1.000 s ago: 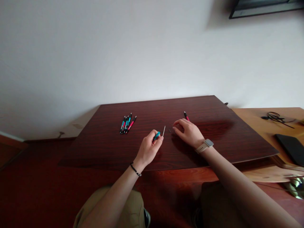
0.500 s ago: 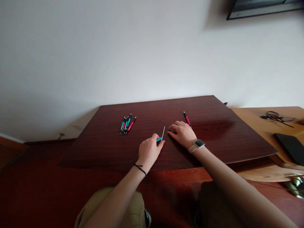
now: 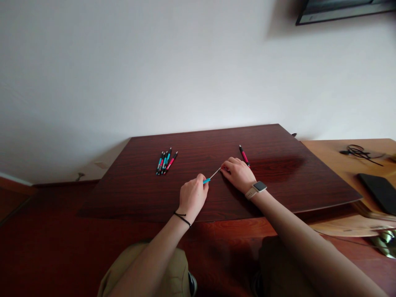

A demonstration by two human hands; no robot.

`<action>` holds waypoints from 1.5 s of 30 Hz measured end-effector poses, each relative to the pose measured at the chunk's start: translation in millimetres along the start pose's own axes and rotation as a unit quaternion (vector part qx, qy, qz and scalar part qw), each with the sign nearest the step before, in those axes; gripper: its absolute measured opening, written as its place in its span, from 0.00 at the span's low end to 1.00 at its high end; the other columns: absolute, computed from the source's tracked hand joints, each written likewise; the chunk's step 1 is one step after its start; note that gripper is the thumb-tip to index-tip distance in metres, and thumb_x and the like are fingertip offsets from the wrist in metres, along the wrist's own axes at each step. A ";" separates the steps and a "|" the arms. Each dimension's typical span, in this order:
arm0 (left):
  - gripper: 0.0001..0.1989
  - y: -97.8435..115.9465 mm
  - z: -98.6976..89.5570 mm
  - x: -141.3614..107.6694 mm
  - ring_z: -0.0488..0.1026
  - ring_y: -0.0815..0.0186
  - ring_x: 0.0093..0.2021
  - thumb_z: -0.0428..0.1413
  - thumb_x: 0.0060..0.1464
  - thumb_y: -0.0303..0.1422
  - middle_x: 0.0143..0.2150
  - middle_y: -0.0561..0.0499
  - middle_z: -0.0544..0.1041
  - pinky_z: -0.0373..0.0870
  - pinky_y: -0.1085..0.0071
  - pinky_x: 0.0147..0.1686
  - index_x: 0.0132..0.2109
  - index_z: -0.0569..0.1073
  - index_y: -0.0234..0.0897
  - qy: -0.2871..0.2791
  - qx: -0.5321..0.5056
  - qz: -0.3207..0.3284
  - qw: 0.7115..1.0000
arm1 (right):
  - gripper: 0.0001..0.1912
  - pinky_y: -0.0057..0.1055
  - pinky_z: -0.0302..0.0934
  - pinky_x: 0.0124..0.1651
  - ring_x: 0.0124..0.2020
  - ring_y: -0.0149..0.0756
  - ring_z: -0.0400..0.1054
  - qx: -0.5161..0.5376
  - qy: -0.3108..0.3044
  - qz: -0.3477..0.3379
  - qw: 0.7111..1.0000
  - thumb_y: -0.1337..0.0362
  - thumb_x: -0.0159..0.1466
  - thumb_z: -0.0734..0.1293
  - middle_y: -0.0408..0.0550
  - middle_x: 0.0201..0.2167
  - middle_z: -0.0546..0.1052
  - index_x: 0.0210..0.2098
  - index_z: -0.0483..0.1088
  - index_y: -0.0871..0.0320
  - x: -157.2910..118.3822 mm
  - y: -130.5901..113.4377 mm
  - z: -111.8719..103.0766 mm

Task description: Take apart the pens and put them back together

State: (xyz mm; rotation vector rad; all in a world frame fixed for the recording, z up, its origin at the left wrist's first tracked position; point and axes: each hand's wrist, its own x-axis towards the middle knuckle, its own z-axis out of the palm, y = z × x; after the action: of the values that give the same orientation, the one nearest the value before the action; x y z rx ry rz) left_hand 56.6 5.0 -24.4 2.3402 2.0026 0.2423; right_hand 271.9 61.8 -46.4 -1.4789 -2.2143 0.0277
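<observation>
My left hand (image 3: 194, 196), with a thin black cord at the wrist, is closed around the light-blue barrel (image 3: 206, 180) of a pen. A thin pale refill (image 3: 215, 173) reaches from the barrel's end up and right to the fingertips of my right hand (image 3: 238, 174). Those fingers are pinched together at the refill's tip; anything else inside them is hidden. Just beyond the right hand lies a pink and black pen (image 3: 243, 155), its lower end close to the knuckles. Several blue and pink pens (image 3: 166, 162) lie side by side to the left.
The dark wooden table (image 3: 198, 144) stands against a white wall. To its right, a lighter wooden surface (image 3: 328, 159) bears a coiled black cable (image 3: 359, 152) and a flat black device (image 3: 378, 192). A screen (image 3: 346, 12) hangs at upper right.
The refill has tipped over to the right, from nearly upright to slanting, and its tip now meets my right fingertips. My left thumb has drawn in against the barrel.
</observation>
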 end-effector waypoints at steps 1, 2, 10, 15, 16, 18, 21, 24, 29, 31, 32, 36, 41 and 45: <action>0.08 -0.8 -0.4 0.1 0.85 0.51 0.38 0.52 0.73 0.37 0.37 0.47 0.85 0.71 0.65 0.35 0.48 0.75 0.43 -0.002 0.003 -0.003 1.000 | 0.06 0.40 0.65 0.49 0.44 0.47 0.72 0.008 0.007 0.000 1.000 0.63 0.73 0.68 0.53 0.41 0.78 0.39 0.77 0.54 0.3 1.8 -0.8; 0.09 -1.7 -1.0 0.2 0.85 0.51 0.38 0.51 0.73 0.37 0.37 0.46 0.85 0.71 0.65 0.36 0.49 0.75 0.42 -0.005 0.006 -0.006 1.000 | 0.06 0.40 0.65 0.50 0.44 0.47 0.73 0.018 0.016 0.001 1.000 0.63 0.73 0.68 0.52 0.41 0.78 0.40 0.77 0.55 0.7 4.3 -1.9; 0.09 -14.1 -9.6 2.7 0.86 0.50 0.40 0.53 0.71 0.37 0.39 0.43 0.86 0.74 0.64 0.38 0.48 0.76 0.39 -0.039 0.024 -0.020 0.999 | 0.04 0.37 0.67 0.44 0.39 0.43 0.74 0.083 0.054 0.016 0.995 0.66 0.70 0.68 0.50 0.38 0.78 0.39 0.76 0.54 -0.8 32.7 -17.0; 0.10 -18.7 -10.7 3.6 0.86 0.49 0.41 0.53 0.71 0.37 0.39 0.43 0.86 0.74 0.62 0.39 0.49 0.76 0.38 -0.049 0.029 -0.006 0.998 | 0.03 0.35 0.67 0.43 0.38 0.41 0.74 0.118 0.045 -0.005 0.992 0.65 0.71 0.68 0.49 0.39 0.77 0.39 0.75 0.54 -2.1 34.9 -20.8; 0.10 -19.0 -10.2 3.8 0.86 0.49 0.41 0.53 0.71 0.37 0.39 0.43 0.86 0.74 0.63 0.39 0.49 0.76 0.38 -0.049 0.027 -0.004 0.998 | 0.04 0.35 0.67 0.43 0.39 0.41 0.74 0.122 0.048 -0.009 0.991 0.65 0.71 0.68 0.49 0.39 0.77 0.40 0.75 0.54 -2.0 33.8 -21.2; 0.10 -19.1 -9.2 4.2 0.86 0.50 0.41 0.53 0.71 0.36 0.39 0.44 0.86 0.74 0.63 0.39 0.49 0.76 0.38 -0.048 0.026 -0.002 0.999 | 0.04 0.35 0.67 0.43 0.39 0.41 0.74 0.128 0.053 -0.016 0.990 0.65 0.71 0.67 0.49 0.39 0.77 0.40 0.75 0.54 -1.9 31.1 -21.8; 0.10 -18.4 -9.1 4.2 0.86 0.51 0.41 0.52 0.71 0.36 0.39 0.43 0.86 0.74 0.64 0.39 0.49 0.75 0.38 -0.048 0.034 0.001 0.998 | 0.04 0.35 0.67 0.44 0.39 0.41 0.74 0.133 0.051 -0.024 0.989 0.64 0.72 0.67 0.49 0.40 0.77 0.41 0.74 0.54 -1.6 27.6 -22.2; 0.10 -17.3 -11.8 3.5 0.86 0.50 0.41 0.52 0.72 0.36 0.40 0.42 0.86 0.75 0.64 0.39 0.49 0.75 0.37 -0.051 0.043 0.008 0.998 | 0.04 0.35 0.67 0.46 0.39 0.41 0.74 0.131 0.041 -0.029 0.990 0.64 0.73 0.66 0.50 0.41 0.78 0.41 0.74 0.54 -1.9 25.2 -22.7; 0.11 -16.2 -17.5 2.7 0.85 0.47 0.41 0.49 0.72 0.33 0.39 0.37 0.85 0.76 0.61 0.40 0.49 0.75 0.33 -0.065 0.071 0.024 0.995 | 0.05 0.35 0.67 0.44 0.40 0.41 0.74 0.138 0.052 -0.024 0.989 0.63 0.73 0.66 0.51 0.42 0.78 0.43 0.74 0.53 -2.4 22.6 -24.3; 0.11 -16.3 -18.1 3.0 0.85 0.46 0.41 0.49 0.71 0.32 0.38 0.36 0.84 0.76 0.61 0.39 0.48 0.75 0.32 -0.066 0.079 0.025 0.994 | 0.05 0.35 0.66 0.44 0.39 0.42 0.73 0.145 0.057 -0.023 0.987 0.63 0.73 0.65 0.51 0.42 0.78 0.43 0.74 0.54 -2.3 21.5 -24.4; 0.11 -16.6 -17.9 3.5 0.85 0.46 0.41 0.50 0.71 0.32 0.38 0.36 0.84 0.76 0.61 0.39 0.48 0.75 0.32 -0.063 0.078 0.022 0.995 | 0.05 0.35 0.66 0.44 0.39 0.42 0.73 0.150 0.058 -0.021 0.987 0.62 0.73 0.65 0.51 0.41 0.78 0.43 0.74 0.54 -2.3 20.6 -24.3; 0.10 -19.3 -15.9 6.9 0.85 0.47 0.42 0.53 0.70 0.34 0.40 0.37 0.85 0.75 0.62 0.41 0.47 0.76 0.34 -0.058 0.029 -0.009 0.998 | 0.06 0.36 0.66 0.44 0.37 0.42 0.72 0.190 0.057 -0.011 0.980 0.61 0.74 0.64 0.51 0.40 0.79 0.43 0.72 0.54 -2.7 12.3 -23.5; 0.07 -24.3 -15.1 11.4 0.84 0.54 0.42 0.56 0.68 0.34 0.41 0.43 0.86 0.72 0.65 0.42 0.46 0.77 0.38 -0.036 -0.114 -0.019 0.993 | 0.07 0.35 0.66 0.44 0.37 0.40 0.72 0.268 0.037 -0.008 0.963 0.59 0.75 0.63 0.49 0.39 0.79 0.45 0.71 0.54 -6.3 -5.2 -22.9; 0.06 -23.8 -15.9 11.1 0.81 0.61 0.37 0.55 0.68 0.33 0.37 0.48 0.84 0.69 0.69 0.39 0.43 0.76 0.38 -0.022 -0.220 0.019 0.975 | 0.09 0.36 0.69 0.47 0.40 0.42 0.75 0.323 0.020 0.010 0.946 0.57 0.76 0.64 0.50 0.42 0.82 0.48 0.73 0.54 -7.7 -11.8 -20.8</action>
State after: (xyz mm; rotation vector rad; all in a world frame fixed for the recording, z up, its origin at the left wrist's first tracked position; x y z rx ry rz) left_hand 32.6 18.7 -11.2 2.0829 1.6722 0.5653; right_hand 272.3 45.1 -27.5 -1.1104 -1.8866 0.6593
